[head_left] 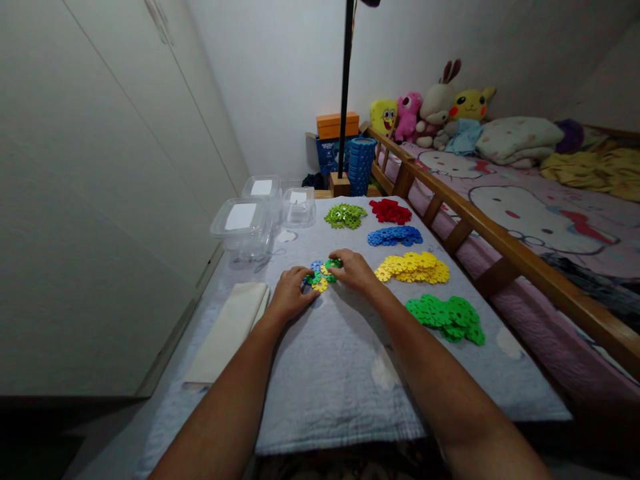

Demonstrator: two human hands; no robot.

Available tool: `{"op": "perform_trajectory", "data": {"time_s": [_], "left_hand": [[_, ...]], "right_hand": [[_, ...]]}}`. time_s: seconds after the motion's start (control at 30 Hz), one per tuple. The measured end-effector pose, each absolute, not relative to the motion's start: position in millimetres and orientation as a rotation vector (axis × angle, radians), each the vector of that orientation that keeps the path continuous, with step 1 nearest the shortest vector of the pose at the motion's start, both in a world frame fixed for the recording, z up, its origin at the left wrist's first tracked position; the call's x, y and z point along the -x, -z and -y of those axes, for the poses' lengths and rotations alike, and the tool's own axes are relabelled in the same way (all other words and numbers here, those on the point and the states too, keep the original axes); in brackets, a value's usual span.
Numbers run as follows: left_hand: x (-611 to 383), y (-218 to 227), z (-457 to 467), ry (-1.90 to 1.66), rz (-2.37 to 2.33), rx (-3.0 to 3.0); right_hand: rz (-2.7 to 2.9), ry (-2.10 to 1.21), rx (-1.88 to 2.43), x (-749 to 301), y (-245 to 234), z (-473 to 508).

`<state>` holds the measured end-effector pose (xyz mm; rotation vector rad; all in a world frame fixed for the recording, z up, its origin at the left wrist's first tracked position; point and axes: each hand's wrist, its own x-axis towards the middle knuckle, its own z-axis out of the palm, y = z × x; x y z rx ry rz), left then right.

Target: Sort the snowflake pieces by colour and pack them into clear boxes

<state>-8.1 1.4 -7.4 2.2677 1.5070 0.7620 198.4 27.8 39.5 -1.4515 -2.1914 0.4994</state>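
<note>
Both my hands rest on a small cluster of joined plastic discs (pixel 320 275), blue, green and yellow, lying on a grey quilted cloth (pixel 335 360). My left hand (pixel 290 292) pinches the cluster's left side with curled fingers. My right hand (pixel 353 268) holds its right side, fingertips closed on a green disc. To the right lie sorted heaps of discs: lime (pixel 345 215), red (pixel 391 211), blue (pixel 395 235), yellow (pixel 414 267) and dark green (pixel 447 318).
Clear plastic boxes (pixel 245 227) stand at the far left of the table, a folded cream cloth (pixel 229 330) nearer me. A black pole (pixel 345 93) rises at the back. A wooden bed rail (pixel 500 250) runs along the right, a white wardrobe (pixel 100 187) on the left.
</note>
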Motion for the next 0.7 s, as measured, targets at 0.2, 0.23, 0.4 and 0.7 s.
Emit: {"op": "perform_trajectory", "data": {"time_s": [0.2, 0.23, 0.4, 0.7], "left_hand": [[9, 7, -2, -0.768, -1.501, -2.261], [9, 7, -2, -0.764, -1.5, -2.262], [9, 8, -3, -0.748, -1.508, -2.256], [11, 9, -4, -0.746, -1.495, -2.26]], "right_hand": [[2.274, -0.421, 1.408, -273, -59, 15], [2.273, -0.407, 1.429, -289, -60, 23], [2.25, -0.385, 1.58, -353, -57, 60], [2.268, -0.354, 1.719, -381, -41, 96]]}}
